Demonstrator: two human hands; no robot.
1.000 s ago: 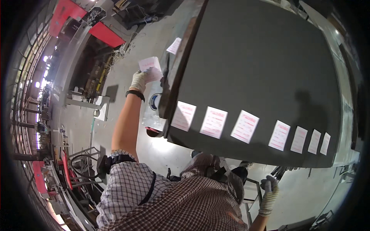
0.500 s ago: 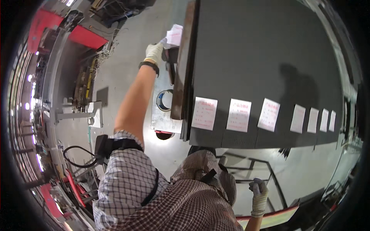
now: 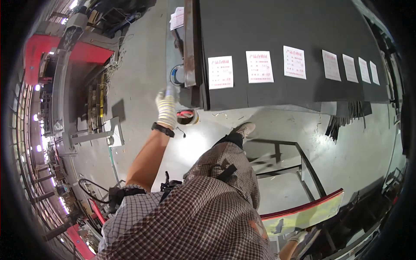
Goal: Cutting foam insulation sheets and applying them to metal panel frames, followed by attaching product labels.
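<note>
My left hand [image 3: 167, 108], in a striped work glove with a black wristband, is raised beside the near left corner of a large stack of dark grey sheets [image 3: 281, 30]. Its fingers are close to the stack's edge and nothing shows in them. Several white paper labels [image 3: 220, 72] lie in a row along the stack's near side. A red and white tape roll [image 3: 187, 116] lies on the floor just right of my wrist. My right hand [image 3: 298, 236], also gloved, hangs low by my hip and is mostly hidden.
A blue-white coil [image 3: 175, 74] sits by the stack's corner, with loose white papers [image 3: 177, 18] farther along the edge. A black metal frame [image 3: 303, 164] and a red-yellow curved panel [image 3: 303, 212] are to my right. Red machines [image 3: 82, 52] and racks stand at left.
My left arm has drawn back from the far end of the stack to its near corner. The white papers it held are out of the hand now. The view has swung along the stack.
</note>
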